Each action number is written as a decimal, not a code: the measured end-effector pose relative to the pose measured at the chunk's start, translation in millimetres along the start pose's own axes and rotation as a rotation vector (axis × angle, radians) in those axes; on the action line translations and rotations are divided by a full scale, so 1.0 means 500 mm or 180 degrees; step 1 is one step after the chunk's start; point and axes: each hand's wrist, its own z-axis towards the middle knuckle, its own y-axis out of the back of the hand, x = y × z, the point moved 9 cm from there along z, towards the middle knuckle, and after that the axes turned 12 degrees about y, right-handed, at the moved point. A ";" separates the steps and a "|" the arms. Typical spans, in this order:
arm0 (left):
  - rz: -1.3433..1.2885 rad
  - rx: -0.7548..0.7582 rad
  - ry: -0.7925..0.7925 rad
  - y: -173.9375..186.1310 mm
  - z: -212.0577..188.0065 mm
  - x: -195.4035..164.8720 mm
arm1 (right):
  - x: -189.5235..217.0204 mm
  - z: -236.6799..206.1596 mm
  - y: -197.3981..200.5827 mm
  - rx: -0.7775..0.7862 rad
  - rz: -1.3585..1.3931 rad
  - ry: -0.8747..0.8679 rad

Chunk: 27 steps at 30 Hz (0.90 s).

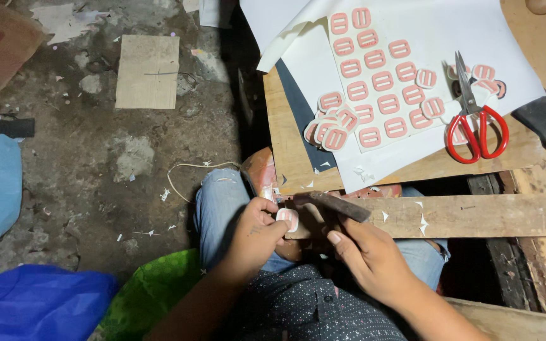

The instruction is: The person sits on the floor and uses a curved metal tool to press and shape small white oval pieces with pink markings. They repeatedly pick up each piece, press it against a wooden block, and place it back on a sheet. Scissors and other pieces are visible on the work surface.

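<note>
My left hand (257, 230) is closed around 1 small pink buckle piece (287, 218), pinched between thumb and fingertips just above my knee, right in front of the wooden plank (475, 215) that crosses my lap. My right hand (364, 252) is wrapped around the handle of a dark flat tool (333, 205), its working end lying across the plank close to the buckle piece; whether the tip touches the piece I cannot tell. I judge the piece to be very light, thin and a little flexible, like cut sheet material with a white edge, so it should bend before it breaks but could crease or slip if I squeeze carelessly. Its face looks smooth, so I would hold it by the outer rim, keeping my fingertips off the 2 slots in the middle and away from the tool. On the white sheet (450, 25) over the board ahead of me I count roughly 16 pink buckle shapes (382, 81) laid out in slanted rows and apparently not yet cut free. At the sheet's lower left lies a heap of cut-out pieces (331, 126), about 6, though they overlap and the count is unsure. About 5 more loose ones lie near the red-handled scissors (475, 123), of which there is 1 pair, resting closed on the sheet.
</note>
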 end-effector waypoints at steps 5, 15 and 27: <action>-0.0129 0.0003 -0.0108 0.000 0.004 -0.013 | 0.064 0.043 -0.011 -0.0008 0.0392 0.0744; -0.0397 0.0105 -0.0158 -0.019 -0.017 -0.008 | 0.042 0.025 -0.017 0.0046 0.0268 0.0401; -0.0187 -0.0089 -0.0256 -0.002 -0.016 -0.006 | 0.037 0.028 -0.021 0.0507 0.0266 -0.0087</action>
